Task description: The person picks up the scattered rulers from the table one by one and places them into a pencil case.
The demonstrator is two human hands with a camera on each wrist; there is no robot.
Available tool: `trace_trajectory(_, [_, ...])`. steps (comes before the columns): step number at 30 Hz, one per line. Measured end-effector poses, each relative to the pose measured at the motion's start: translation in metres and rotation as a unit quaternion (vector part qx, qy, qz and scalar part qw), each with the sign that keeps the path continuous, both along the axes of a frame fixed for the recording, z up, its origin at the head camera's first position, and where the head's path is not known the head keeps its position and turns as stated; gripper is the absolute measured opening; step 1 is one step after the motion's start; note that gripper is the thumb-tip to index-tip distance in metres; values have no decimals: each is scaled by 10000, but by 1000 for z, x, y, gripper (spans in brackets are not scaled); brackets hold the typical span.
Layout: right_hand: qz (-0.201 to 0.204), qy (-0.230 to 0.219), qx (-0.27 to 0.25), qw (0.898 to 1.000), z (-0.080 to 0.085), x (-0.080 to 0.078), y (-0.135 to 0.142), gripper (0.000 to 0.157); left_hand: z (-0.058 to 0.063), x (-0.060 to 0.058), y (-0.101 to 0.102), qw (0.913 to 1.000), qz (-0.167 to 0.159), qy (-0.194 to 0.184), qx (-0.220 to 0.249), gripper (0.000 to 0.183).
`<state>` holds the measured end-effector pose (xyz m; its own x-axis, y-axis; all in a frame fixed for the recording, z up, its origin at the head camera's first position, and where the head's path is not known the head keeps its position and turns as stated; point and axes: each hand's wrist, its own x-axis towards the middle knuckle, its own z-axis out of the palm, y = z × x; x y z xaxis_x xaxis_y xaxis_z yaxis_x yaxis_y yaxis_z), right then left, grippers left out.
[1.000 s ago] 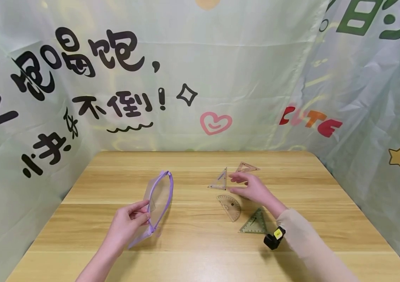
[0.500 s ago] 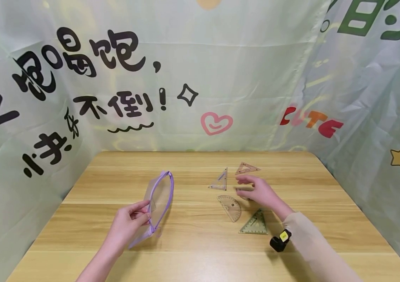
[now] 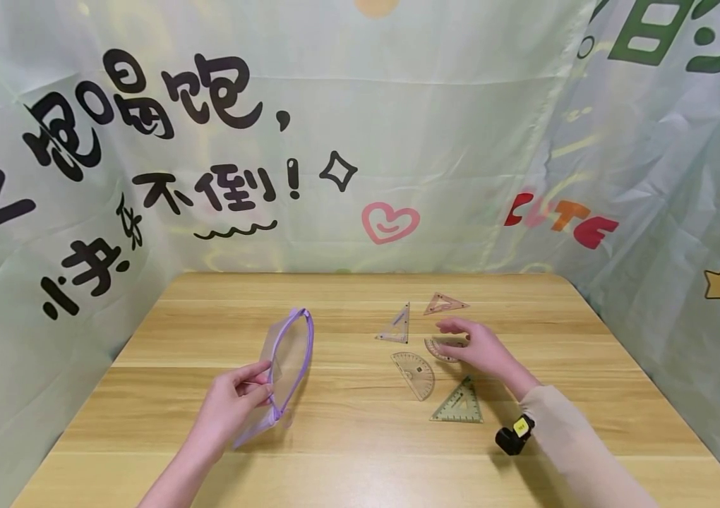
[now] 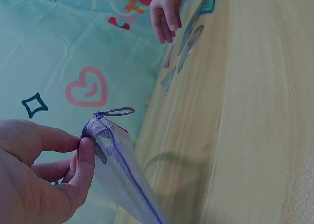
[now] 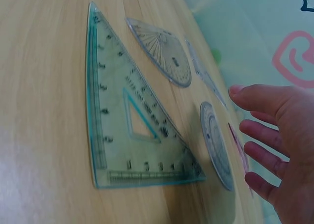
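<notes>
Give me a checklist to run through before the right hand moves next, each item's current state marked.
1. Left hand holding the translucent pouch with purple edging: ok, pinched at the edge.
2. Pouch opening spread: ok, it gapes as an oval in the head view.
3. Pouch contents: cannot tell, the cloudy wall hides detail.
4. Right hand free: ok, it holds nothing.
5. Clear semicircular plastic protractor nearest the right hand grasped: not ok, it lies on the light wooden table.
6. Remaining tools separate: ok, the other clear semicircular protractor, green plastic triangle, clear plastic triangle and pink plastic triangle lie apart.
</notes>
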<state>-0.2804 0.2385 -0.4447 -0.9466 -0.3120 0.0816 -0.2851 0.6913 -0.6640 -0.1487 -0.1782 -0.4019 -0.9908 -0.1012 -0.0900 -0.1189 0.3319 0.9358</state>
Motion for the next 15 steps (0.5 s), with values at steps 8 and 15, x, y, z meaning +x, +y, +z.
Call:
trace_trajectory(8, [1,-85,-3,10000,-3,0,7,56,2,1,0,10000,-8,11,-37,45])
trace_trajectory(15, [143,-172,-41,9997,-6,-1,13,60,3,1,-3,10000,28,4,-21,45])
